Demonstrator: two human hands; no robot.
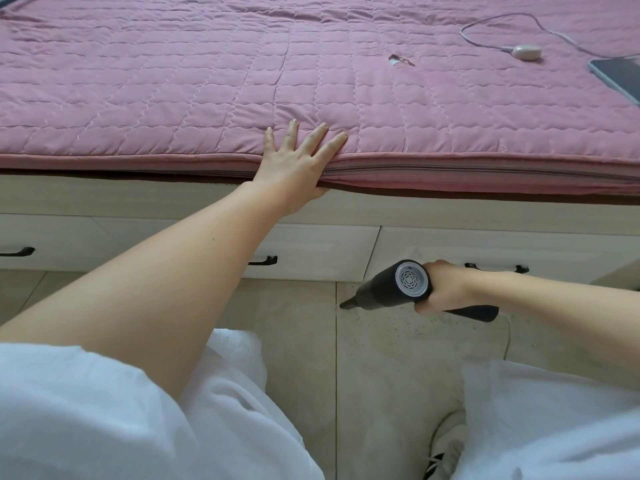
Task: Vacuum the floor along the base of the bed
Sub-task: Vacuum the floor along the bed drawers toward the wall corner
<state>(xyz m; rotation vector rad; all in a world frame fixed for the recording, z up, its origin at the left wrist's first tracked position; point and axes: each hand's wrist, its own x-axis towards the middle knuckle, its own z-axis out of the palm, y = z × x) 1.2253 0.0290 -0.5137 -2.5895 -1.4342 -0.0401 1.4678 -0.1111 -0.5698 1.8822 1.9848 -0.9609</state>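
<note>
Loose white garments of thin, slightly sheer fabric are worn, seen as a wide short sleeve (69,393) at the left shoulder and white cloth (554,427) at the right. Both forearms are left bare. A white shoe with black stripes (446,445) is worn.

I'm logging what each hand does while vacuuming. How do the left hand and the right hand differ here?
The left hand lies flat with its fingers spread on the pink mattress edge; the right hand is curled round the black handheld vacuum.
The left hand is up at bed height; the right hand is low, near the tiled floor.
The left hand holds no tool; the right hand aims the nozzle at the floor.
Both are bare.
</note>
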